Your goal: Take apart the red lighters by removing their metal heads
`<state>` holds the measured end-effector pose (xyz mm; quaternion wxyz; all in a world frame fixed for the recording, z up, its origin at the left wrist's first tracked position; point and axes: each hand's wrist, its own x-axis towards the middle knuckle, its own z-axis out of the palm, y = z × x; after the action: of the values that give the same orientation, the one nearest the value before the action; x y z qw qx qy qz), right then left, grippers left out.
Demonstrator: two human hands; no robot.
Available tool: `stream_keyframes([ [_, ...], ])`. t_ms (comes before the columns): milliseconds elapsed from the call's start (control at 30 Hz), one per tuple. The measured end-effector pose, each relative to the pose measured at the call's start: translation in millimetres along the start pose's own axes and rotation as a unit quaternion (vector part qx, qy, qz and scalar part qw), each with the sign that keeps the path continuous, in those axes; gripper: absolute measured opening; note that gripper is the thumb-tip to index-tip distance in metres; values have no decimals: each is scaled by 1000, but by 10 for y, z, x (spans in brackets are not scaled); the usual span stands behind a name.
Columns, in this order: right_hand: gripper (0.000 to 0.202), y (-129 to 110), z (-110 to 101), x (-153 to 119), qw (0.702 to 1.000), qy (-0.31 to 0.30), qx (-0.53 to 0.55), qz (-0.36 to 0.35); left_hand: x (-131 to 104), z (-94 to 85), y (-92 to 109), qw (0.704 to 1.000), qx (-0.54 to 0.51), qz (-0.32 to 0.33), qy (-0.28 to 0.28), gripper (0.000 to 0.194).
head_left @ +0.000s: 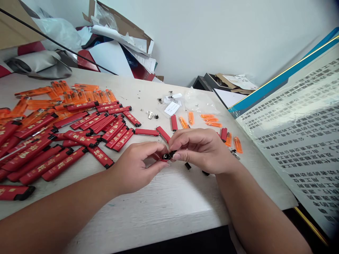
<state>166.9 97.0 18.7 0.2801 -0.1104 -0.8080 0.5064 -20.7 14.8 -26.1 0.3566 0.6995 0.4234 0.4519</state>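
Observation:
Above the middle of the table, my left hand (139,165) pinches a red lighter (165,158) with its dark top end facing me; most of its body is hidden by the fingers. My right hand (202,150) closes thumb and forefinger on a small black part (172,154) at that end. Whether this part is joined to the lighter or apart from it, I cannot tell. Just beyond the fingers lie two red lighter bodies, one flat (146,132) and one slanted (163,134). Below my right hand, a small black piece (188,165) rests on the table.
Many red lighters (66,158) and orange lighters (82,96) are heaped at left. Orange pieces (213,121) lie at right, small metal bits (150,114) and a plastic bag (200,100) farther back. A printed board (296,134) leans along the right side; papers (111,56) pile up behind.

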Motion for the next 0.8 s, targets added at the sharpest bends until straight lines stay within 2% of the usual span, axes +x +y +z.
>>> stream_keyframes([
  [300, 6, -14, 1, 6, 999, -20, 24, 10, 7, -5, 15, 1000, 5, -14, 0, 5],
  [467, 4, -24, -3, -4, 999, -34, 33, 18, -12, -4, -8, 999, -6, -38, -21, 7],
  [667, 2, 17, -14, -1, 998, -46, 49, 3, -39, 3, -68, 999, 23, -25, -7, 10],
  [800, 2, 45, -20, 3, 998, -52, 35, -11, -55, 36, -67, 999, 2, -40, -5, 15],
])
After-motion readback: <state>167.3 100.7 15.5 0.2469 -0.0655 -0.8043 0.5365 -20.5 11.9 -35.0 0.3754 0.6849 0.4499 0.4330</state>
